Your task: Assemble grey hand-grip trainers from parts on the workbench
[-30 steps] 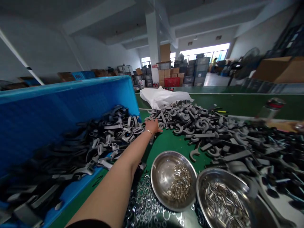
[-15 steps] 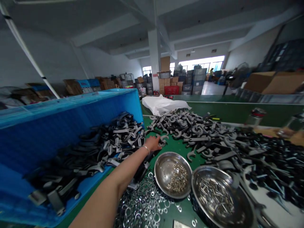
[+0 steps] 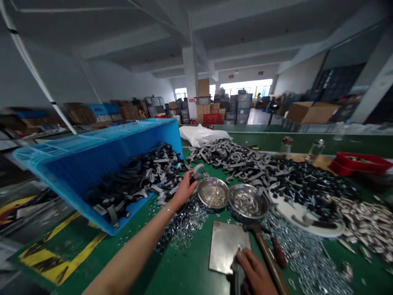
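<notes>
My left hand (image 3: 185, 186) is closed on a grey hook-shaped part (image 3: 198, 169), held up just behind the left steel bowl (image 3: 202, 186). That bowl contains small brass-coloured pieces. My right hand (image 3: 256, 270) is low in the view with its fingers curled at the front edge of a flat metal plate (image 3: 222, 241). Under its fingers is a grey and dark lever-like part (image 3: 237, 278), partly hidden. A small metal ring (image 3: 240, 247) shows at its fingertips. Beside this hand lies a hammer (image 3: 265, 246).
To the left, a blue crate (image 3: 101, 135) lies on its side, full of dark and grey parts. More hook-shaped parts (image 3: 230, 153) are heaped behind the bowls. Loose rings (image 3: 184, 223) and a red-handled screwdriver (image 3: 278, 252) lie around the plate. A red tray (image 3: 346, 166) stands at the right.
My left hand has lifted the hook-shaped part off the pile area. My right hand has come into view by the plate. The view has tilted down and shows more of the bench.
</notes>
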### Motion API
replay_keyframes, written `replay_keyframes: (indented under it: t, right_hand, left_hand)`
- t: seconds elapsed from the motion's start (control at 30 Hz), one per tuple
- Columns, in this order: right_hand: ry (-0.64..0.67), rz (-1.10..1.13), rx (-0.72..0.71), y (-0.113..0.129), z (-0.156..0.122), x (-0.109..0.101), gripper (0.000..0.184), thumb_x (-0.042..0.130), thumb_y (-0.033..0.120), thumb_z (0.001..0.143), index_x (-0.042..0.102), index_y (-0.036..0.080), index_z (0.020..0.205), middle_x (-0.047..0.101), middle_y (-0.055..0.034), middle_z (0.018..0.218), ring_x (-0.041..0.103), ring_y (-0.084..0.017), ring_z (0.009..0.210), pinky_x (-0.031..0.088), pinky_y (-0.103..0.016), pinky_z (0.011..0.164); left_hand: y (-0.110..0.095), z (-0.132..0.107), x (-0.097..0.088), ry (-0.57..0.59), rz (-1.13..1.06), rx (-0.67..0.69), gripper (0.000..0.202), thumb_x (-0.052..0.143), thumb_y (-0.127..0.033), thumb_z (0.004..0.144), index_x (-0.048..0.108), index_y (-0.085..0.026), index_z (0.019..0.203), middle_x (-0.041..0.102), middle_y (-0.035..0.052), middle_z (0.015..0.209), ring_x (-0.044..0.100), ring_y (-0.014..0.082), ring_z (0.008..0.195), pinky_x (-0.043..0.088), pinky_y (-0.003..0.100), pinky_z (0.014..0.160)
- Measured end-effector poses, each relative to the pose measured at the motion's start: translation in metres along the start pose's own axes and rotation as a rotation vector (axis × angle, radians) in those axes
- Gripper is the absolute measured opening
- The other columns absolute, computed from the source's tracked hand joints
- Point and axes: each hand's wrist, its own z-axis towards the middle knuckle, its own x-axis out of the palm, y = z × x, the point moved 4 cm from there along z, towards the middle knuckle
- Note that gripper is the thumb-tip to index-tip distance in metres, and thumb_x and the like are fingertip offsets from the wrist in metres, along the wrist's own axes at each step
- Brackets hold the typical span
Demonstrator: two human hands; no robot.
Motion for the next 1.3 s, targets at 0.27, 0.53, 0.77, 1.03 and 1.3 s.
replay_keyframes:
  t: [0.27,0.53,0.77,1.03,1.3]
  right_hand:
    - [0.246,-0.253,-0.206,0.029,-0.009,0.016,0.036,0.042,0.051,0.098,0.051,0.024,0.076,0.062,-0.0004,0.069,0.062,-0.020,0.067,0.045,-0.028,0.064]
    - [0.366,-0.368,-0.280,0.051,-0.038,0.024,0.028,0.038,0.045,0.100,0.049,0.026,0.082,0.065,-0.0021,0.070,0.065,-0.022,0.064,0.042,-0.030,0.062]
    - [0.405,-0.446,-0.285,0.044,-0.046,0.019,0.027,0.037,0.043,0.100,0.050,0.025,0.086,0.066,-0.0033,0.070,0.068,-0.024,0.069,0.042,-0.029,0.061]
    - [0.319,-0.252,-0.257,0.038,-0.065,0.018,0.027,0.037,0.043,0.101,0.051,0.025,0.084,0.065,-0.0021,0.071,0.064,-0.020,0.064,0.045,-0.027,0.062]
    - [0.412,-0.184,-0.203,0.041,-0.064,0.017,0.029,0.040,0.045,0.100,0.056,0.023,0.090,0.067,-0.0031,0.075,0.065,-0.020,0.069,0.048,-0.029,0.067]
  left_hand:
    - [-0.054,-0.223,0.042,0.301,-1.185,-0.521,0.038,0.055,-0.057,0.091,0.044,-0.022,0.101,0.064,-0.0016,0.080,0.053,0.0077,0.044,0.040,0.017,0.038]
    - [-0.089,-0.264,0.055,0.420,-1.137,-0.628,0.052,0.042,-0.070,0.090,0.042,-0.022,0.109,0.060,-0.0056,0.055,0.046,0.0094,0.030,0.032,0.015,0.031]
    - [-0.095,-0.270,0.062,0.395,-1.008,-0.572,0.053,0.036,-0.069,0.093,0.044,-0.019,0.107,0.057,-0.0066,0.050,0.040,0.0092,0.028,0.025,0.016,0.029]
    - [-0.104,-0.273,0.060,0.354,-0.796,-0.526,0.045,0.033,-0.065,0.097,0.044,-0.022,0.107,0.050,-0.0083,0.048,0.039,0.0102,0.030,0.027,0.019,0.031]
    - [-0.094,-0.272,0.042,0.364,-0.419,-0.274,0.041,0.028,-0.051,0.102,0.044,-0.020,0.122,0.066,0.0035,0.068,0.065,0.0217,0.060,0.042,0.029,0.054]
